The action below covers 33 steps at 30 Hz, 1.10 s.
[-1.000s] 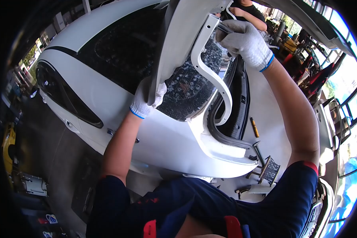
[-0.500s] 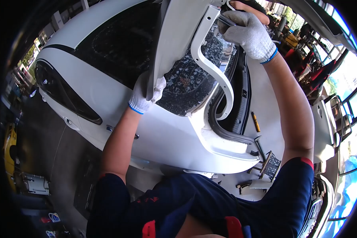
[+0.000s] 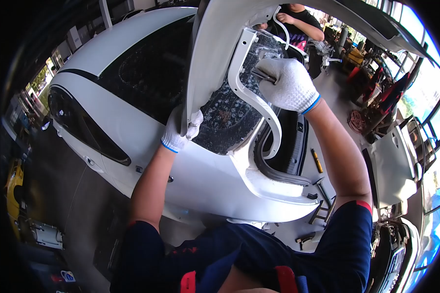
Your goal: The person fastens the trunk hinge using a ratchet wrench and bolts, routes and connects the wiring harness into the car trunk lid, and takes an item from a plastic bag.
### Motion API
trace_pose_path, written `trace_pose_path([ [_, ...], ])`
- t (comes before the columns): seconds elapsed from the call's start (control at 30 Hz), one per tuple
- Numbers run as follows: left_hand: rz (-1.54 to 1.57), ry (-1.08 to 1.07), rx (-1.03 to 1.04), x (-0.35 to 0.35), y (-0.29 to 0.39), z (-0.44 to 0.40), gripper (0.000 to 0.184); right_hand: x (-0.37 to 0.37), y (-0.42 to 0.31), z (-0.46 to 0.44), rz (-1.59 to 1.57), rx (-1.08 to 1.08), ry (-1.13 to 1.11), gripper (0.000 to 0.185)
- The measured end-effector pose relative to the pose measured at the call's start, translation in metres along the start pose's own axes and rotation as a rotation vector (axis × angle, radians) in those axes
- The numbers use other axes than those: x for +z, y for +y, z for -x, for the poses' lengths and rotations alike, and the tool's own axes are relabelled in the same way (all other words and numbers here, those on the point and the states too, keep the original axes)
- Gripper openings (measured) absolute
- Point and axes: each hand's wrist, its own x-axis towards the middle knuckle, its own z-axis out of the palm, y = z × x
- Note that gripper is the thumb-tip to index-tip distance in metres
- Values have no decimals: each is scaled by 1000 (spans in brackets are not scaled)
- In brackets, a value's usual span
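My left hand point(image 3: 182, 128), in a white glove with a blue cuff, grips the lower edge of a raised white panel point(image 3: 208, 53). A curved white hinge arm point(image 3: 252, 97) runs from that panel down to the car's trunk opening. Closed around a small dark metal tool point(image 3: 264, 75), my right hand point(image 3: 288, 85) is just right of the hinge arm, in front of the speckled rear glass point(image 3: 225, 115). Black rubber seal point(image 3: 283, 177) lines the opening's edge. The tool's far end is partly hidden by the fingers.
White car body point(image 3: 205, 180) fills the middle. A co-worker point(image 3: 300, 22) stands beyond the panel. On the floor lie a yellow-handled tool point(image 3: 317, 160) and a hammer-like tool point(image 3: 323, 190). White car parts point(image 3: 391, 166) stand at the right.
My right hand has moved down and left with the tool, from the hinge's upper end to beside its upper bend. The left hand keeps its grip on the panel. More of the co-worker shows.
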Motion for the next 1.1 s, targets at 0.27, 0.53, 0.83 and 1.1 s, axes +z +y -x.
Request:
trace_pose_path([
  [0.27, 79, -130, -6, -15, -4, -2, 54, 35, 6, 1, -28, 23, 109, 24],
  [0.53, 93, -177, 10, -18, -5, -4, 53, 21, 4, -14, 325, -310, 137, 9],
  [0.83, 112, -126, -19, -22, -8, -4, 53, 33, 7, -11, -471, 138, -173, 9],
  [1.1, 195, -198, -52, -23, -8, -7, 52, 13, 3, -25, 390, -374, 39, 10],
])
